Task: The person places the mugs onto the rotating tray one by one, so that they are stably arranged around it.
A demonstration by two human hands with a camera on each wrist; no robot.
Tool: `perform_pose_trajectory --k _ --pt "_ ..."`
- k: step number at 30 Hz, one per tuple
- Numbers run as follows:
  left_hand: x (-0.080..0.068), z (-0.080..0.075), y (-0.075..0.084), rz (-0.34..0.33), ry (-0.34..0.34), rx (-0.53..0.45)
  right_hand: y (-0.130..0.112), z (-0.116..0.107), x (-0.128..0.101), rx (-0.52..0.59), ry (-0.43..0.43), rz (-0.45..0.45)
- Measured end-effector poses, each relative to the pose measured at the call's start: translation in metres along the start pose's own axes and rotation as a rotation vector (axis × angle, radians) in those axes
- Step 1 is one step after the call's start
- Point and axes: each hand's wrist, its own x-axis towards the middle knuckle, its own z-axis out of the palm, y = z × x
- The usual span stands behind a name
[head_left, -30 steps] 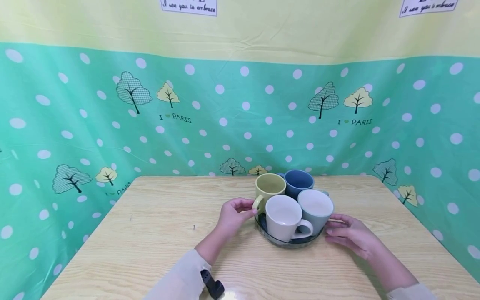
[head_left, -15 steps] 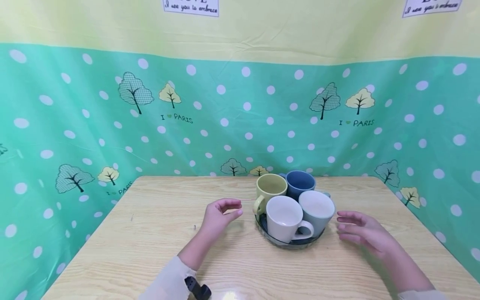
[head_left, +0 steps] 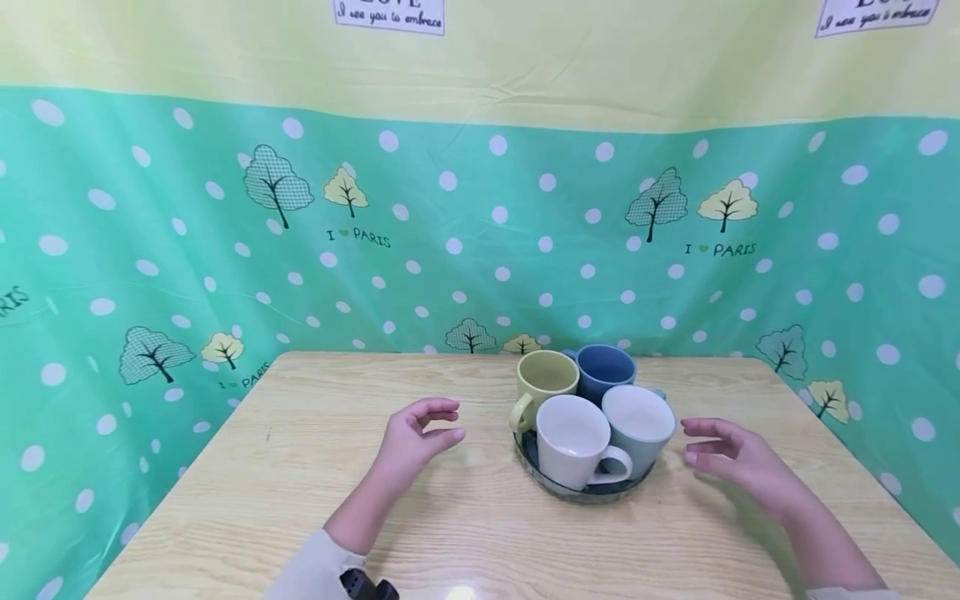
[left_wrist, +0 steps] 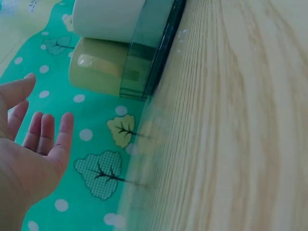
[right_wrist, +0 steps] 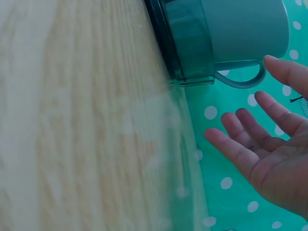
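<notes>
A round dark glass tray (head_left: 585, 490) stands on the wooden table (head_left: 300, 467), right of centre. It carries a yellow mug (head_left: 546, 375), a blue mug (head_left: 606, 367), a white mug (head_left: 572, 433) and a pale grey-blue mug (head_left: 639, 421), packed together. My left hand (head_left: 452, 420) hovers left of the tray, fingers relaxed, holding nothing. My right hand (head_left: 692, 442) hovers just right of the tray, also empty. In the left wrist view the left hand (left_wrist: 33, 144) is apart from the yellow mug (left_wrist: 98, 67). In the right wrist view the right hand (right_wrist: 260, 144) is spread near the pale mug (right_wrist: 245, 29).
A green polka-dot cloth with tree prints (head_left: 480, 242) hangs behind and around the table on three sides. The table's far edge runs just behind the mugs. Bare wood lies to the left and in front of the tray.
Both hands have let go of the tray's sides and drawn outward, the left hand further left, the right hand slightly right. The tray and mugs stay put.
</notes>
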Motion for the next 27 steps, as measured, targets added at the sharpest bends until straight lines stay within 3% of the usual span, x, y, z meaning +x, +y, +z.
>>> perform_pose_trajectory --k 6,12,22,27 --pt "-0.008 -0.013 0.007 0.003 0.015 0.005 -0.006 -0.007 -0.003 -0.145 0.069 -0.037" --pt "-0.014 -0.027 0.011 0.047 0.003 0.036 -0.006 -0.008 -0.002 -0.113 0.098 -0.079" --pt "-0.025 -0.051 0.012 0.158 -0.074 0.027 -0.003 -0.008 -0.003 -0.072 0.172 -0.182" --pt "-0.030 -0.060 0.014 0.202 -0.077 0.091 -0.003 -0.007 -0.003 -0.073 0.203 -0.185"
